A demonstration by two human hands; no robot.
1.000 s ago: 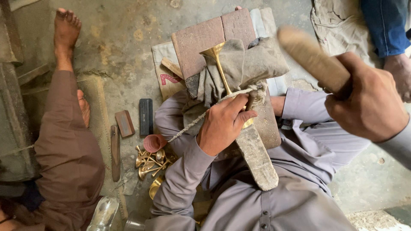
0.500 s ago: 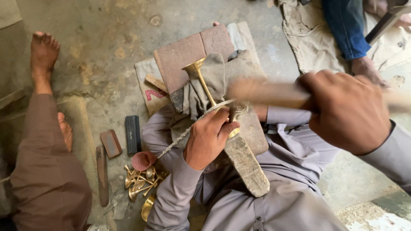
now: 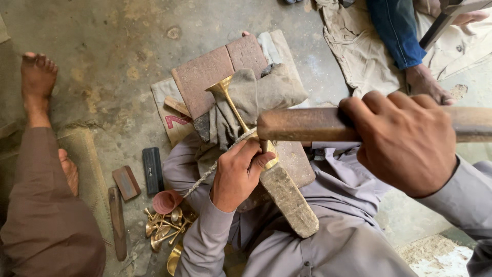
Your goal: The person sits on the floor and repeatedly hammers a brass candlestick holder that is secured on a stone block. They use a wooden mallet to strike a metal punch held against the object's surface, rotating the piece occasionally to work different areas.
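My left hand (image 3: 238,174) grips a long brass horn-shaped piece (image 3: 228,100) by its lower stem, holding it tilted against a grey stone block (image 3: 289,200) that rests on my lap. The flared brass mouth points up over a grey cloth (image 3: 256,97) and a reddish brick (image 3: 205,82). A thin cord (image 3: 205,177) runs from the stem toward the lower left. My right hand (image 3: 405,141) is closed around a thick wooden bar (image 3: 307,124), held level just above my left hand and touching or nearly touching the brass stem.
Several small brass pieces (image 3: 164,228) and a pink cup (image 3: 166,201) lie on the concrete floor by my left knee, beside a black block (image 3: 152,170), a brown block (image 3: 126,182) and a flat file (image 3: 118,223). Another person's leg and bare foot (image 3: 37,84) are at left; a third person's foot (image 3: 428,82) is at top right.
My right hand has swung the wooden bar down from the raised position at upper right to level over the brass stem. My left hand keeps its grip on the brass piece.
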